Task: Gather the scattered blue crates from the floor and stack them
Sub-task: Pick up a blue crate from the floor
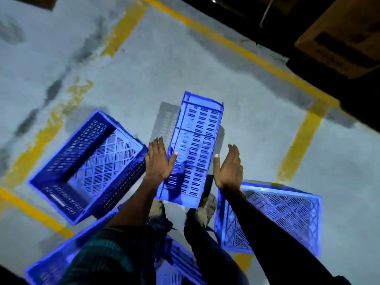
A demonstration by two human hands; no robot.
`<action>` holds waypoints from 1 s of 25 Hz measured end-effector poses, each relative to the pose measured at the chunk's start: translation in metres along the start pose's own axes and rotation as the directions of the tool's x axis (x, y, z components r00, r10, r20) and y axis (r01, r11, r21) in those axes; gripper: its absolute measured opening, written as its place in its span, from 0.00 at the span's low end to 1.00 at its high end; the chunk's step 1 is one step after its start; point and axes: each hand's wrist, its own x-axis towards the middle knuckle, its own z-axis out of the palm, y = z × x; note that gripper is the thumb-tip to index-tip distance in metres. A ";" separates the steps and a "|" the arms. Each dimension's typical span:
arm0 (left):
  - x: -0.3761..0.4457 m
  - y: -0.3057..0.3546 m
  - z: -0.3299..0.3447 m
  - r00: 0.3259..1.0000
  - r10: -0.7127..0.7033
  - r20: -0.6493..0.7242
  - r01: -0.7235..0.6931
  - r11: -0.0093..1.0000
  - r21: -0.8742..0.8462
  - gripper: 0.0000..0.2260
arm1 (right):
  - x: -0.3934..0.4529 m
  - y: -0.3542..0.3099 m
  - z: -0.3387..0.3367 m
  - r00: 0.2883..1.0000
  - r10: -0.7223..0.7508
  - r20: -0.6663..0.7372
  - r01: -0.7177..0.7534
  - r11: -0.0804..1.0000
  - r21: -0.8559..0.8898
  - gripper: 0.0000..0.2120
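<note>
Head view: both hands spread wide, left hand (pixel 159 161) and right hand (pixel 228 168) flanking the upended crate (pixel 194 145) standing on the floor (pixel 257 124). Grip its long sides evenly, lift level.

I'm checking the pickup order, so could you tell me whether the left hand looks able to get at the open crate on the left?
Probably yes. The left hand is open and empty, hovering beside the open crate, whose near rim lies bare. The narrow upright crate stands on its other side, not between them.
</note>
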 end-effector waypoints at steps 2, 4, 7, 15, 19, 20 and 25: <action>0.029 -0.031 0.037 0.990 -0.108 0.093 0.112 0.993 -0.032 0.41 | 0.012 0.011 0.043 1.000 0.008 0.019 -0.009 0.999 0.035 0.31; 0.049 -0.061 0.068 0.935 -0.188 0.299 0.237 0.962 -0.134 0.44 | 0.017 0.021 0.078 0.999 -0.013 0.042 0.011 0.998 0.060 0.30; 0.065 -0.098 0.119 0.867 -0.248 0.432 0.426 0.818 -0.386 0.30 | 0.019 0.034 0.120 0.998 -0.028 0.057 0.024 0.996 0.083 0.29; 0.032 -0.049 0.096 0.913 -0.145 0.380 0.317 0.838 -0.443 0.11 | -0.016 0.022 0.087 1.000 0.004 0.025 -0.008 0.986 0.169 0.28; 0.023 -0.015 0.090 0.918 -0.181 0.353 0.309 0.883 -0.352 0.14 | -0.047 0.005 0.038 0.997 0.072 -0.010 -0.068 0.968 0.242 0.27; 0.024 -0.013 0.091 0.924 -0.182 0.337 0.307 0.876 -0.371 0.16 | -0.057 -0.001 0.023 0.995 0.097 -0.018 -0.088 0.958 0.271 0.27; -0.045 0.061 -0.005 0.932 -0.230 0.279 0.351 0.759 -0.548 0.17 | -0.118 -0.029 -0.062 0.960 0.263 -0.099 -0.203 0.892 0.404 0.27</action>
